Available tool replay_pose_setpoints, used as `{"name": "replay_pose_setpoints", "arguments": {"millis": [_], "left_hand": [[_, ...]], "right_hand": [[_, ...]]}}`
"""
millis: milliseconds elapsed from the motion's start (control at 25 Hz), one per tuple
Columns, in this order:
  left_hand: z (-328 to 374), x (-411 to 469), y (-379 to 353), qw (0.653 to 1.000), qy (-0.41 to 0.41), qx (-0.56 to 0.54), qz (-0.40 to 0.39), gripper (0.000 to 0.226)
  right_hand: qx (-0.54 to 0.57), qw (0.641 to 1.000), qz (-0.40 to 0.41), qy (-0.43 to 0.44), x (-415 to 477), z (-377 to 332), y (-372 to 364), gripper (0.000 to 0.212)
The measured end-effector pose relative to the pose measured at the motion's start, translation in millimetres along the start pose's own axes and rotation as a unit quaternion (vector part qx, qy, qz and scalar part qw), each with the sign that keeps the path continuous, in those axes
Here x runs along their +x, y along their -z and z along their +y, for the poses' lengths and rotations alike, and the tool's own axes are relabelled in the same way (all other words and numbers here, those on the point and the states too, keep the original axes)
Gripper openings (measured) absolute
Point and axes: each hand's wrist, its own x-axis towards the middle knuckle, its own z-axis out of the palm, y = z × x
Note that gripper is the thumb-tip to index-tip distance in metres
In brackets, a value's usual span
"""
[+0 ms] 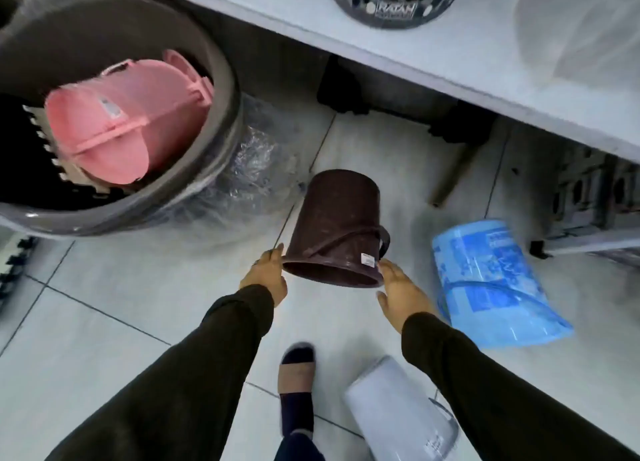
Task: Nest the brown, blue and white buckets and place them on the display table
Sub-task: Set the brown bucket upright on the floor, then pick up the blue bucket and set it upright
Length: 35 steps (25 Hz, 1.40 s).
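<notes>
The brown bucket (337,226) is tipped with its mouth toward me and its base pointing away, above the tiled floor. My left hand (266,275) touches its rim on the left, and my right hand (401,294) touches the rim on the right, so the bucket sits held between both palms. The blue bucket (485,280), wrapped in printed plastic, lies on its side on the floor to the right. The white bucket (401,412) lies on its side near my right forearm, partly hidden by the sleeve. The display table (467,55) runs across the top right.
A large grey tub (214,90) wrapped in clear plastic stands at the left with pink plastic ware (121,121) inside. A black perforated basket (391,0) sits on the table. My sandalled foot (296,377) is on the floor below the brown bucket. Dark items lie under the table.
</notes>
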Motion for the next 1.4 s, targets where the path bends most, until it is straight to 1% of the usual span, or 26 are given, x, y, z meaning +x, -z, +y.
{"name": "replay_pose_setpoints", "arguments": {"millis": [80, 160, 240, 280, 360, 440, 480, 520, 560, 600, 640, 680, 720, 800, 840, 880, 920, 960, 1000, 1040, 1080, 1160, 1240, 1320, 1400], "left_hand": [[-6.6, 35.3, -23.4, 0.998, 0.020, -0.034, -0.050, 0.077], [-13.6, 63.4, -37.6, 0.997, 0.039, -0.050, -0.054, 0.067], [-21.8, 71.4, -51.5, 0.996, 0.044, -0.075, -0.033, 0.054], [-26.1, 73.7, -54.4, 0.995, 0.035, -0.088, -0.016, 0.049], [-24.5, 76.3, -42.1, 0.993, -0.015, -0.109, 0.034, 0.041], [-17.3, 82.6, -17.8, 0.975, -0.036, -0.199, 0.091, 0.039], [-11.6, 85.5, -5.7, 0.964, -0.024, -0.243, 0.107, 0.041], [-6.6, 90.4, 4.0, 0.954, -0.001, -0.280, 0.109, 0.044], [-2.6, 94.6, 10.6, 0.943, 0.036, -0.317, 0.089, 0.048], [1.4, 99.1, 14.4, 0.928, 0.072, -0.363, 0.051, 0.051], [7.2, 101.9, 16.9, 0.905, 0.099, -0.414, 0.008, 0.054], [11.7, 104.3, 15.9, 0.880, 0.117, -0.461, -0.017, 0.055], [15.6, 106.5, 14.6, 0.859, 0.127, -0.496, -0.021, 0.055], [24.0, 110.3, 16.6, 0.836, 0.128, -0.533, -0.001, 0.053], [28.4, 112.0, 17.5, 0.838, 0.123, -0.531, 0.002, 0.053], [31.5, 112.4, 19.0, 0.855, 0.115, -0.505, 0.003, 0.054], [34.5, 110.9, 20.7, 0.890, 0.102, -0.444, 0.013, 0.058], [36.3, 107.0, 21.3, 0.927, 0.087, -0.363, 0.032, 0.065], [38.7, 101.7, 22.5, 0.953, 0.070, -0.288, 0.057, 0.073], [43.1, 93.5, 24.9, 0.966, 0.055, -0.241, 0.073, 0.080], [49.1, 83.9, 26.4, 0.972, 0.039, -0.216, 0.087, 0.083], [67.1, 62.1, 25.2, 0.982, -0.018, -0.144, 0.124, 0.083], [85.9, 42.7, 15.0, 0.981, -0.087, -0.068, 0.160, 0.080], [114.4, 16.6, -5.6, 0.975, -0.148, -0.033, 0.161, 0.075], [146.9, -11.0, -38.7, 0.971, -0.193, -0.012, 0.139, 0.071]], "right_hand": [[0.032, 0.999, 0.023, 0.008, 33.3, 7.3, -22.5, 0.064], [0.027, 0.999, 0.034, 0.028, 58.0, 11.5, -36.7, 0.061], [0.017, 0.997, 0.059, 0.055, 65.9, 17.4, -48.8, 0.052], [0.021, 0.994, 0.087, 0.070, 67.8, 22.2, -49.3, 0.049], [0.072, 0.981, 0.165, 0.077, 68.5, 23.7, -29.5, 0.044], [0.131, 0.962, 0.233, 0.052, 76.7, 25.3, -0.1, 0.039], [0.160, 0.958, 0.235, 0.023, 82.3, 24.5, 14.1, 0.037], [0.212, 0.954, 0.214, -0.008, 92.2, 27.0, 25.5, 0.036], [0.288, 0.940, 0.178, -0.043, 101.8, 27.3, 34.4, 0.032], [0.373, 0.914, 0.139, -0.076, 111.3, 27.2, 40.0, 0.028], [0.441, 0.884, 0.107, -0.113, 119.0, 26.3, 43.6, 0.026], [0.481, 0.859, 0.089, -0.149, 124.4, 25.9, 43.5, 0.025], [0.499, 0.844, 0.076, -0.184, 127.8, 26.7, 41.1, 0.024], [0.503, 0.828, 0.068, -0.241, 128.7, 29.9, 35.3, 0.031], [0.504, 0.822, 0.068, -0.255, 128.0, 31.8, 33.4, 0.035], [0.499, 0.825, 0.067, -0.255, 126.4, 31.3, 32.8, 0.038], [0.482, 0.838, 0.068, -0.248, 123.6, 31.3, 32.6, 0.041], [0.451, 0.859, 0.073, -0.233, 118.3, 32.4, 33.6, 0.045], [0.413, 0.880, 0.087, -0.218, 111.6, 35.4, 35.3, 0.051], [0.368, 0.900, 0.105, -0.209, 103.2, 40.0, 38.5, 0.056], [0.317, 0.919, 0.121, -0.203, 93.4, 47.8, 41.8, 0.058], [0.255, 0.939, 0.135, -0.188, 70.1, 72.8, 48.8, 0.061], [0.246, 0.944, 0.130, -0.174, 47.3, 102.2, 58.2, 0.064], [0.249, 0.943, 0.127, -0.179, 14.2, 138.0, 70.7, 0.068], [0.231, 0.948, 0.122, -0.181, -21.5, 179.3, 79.2, 0.072]]}}
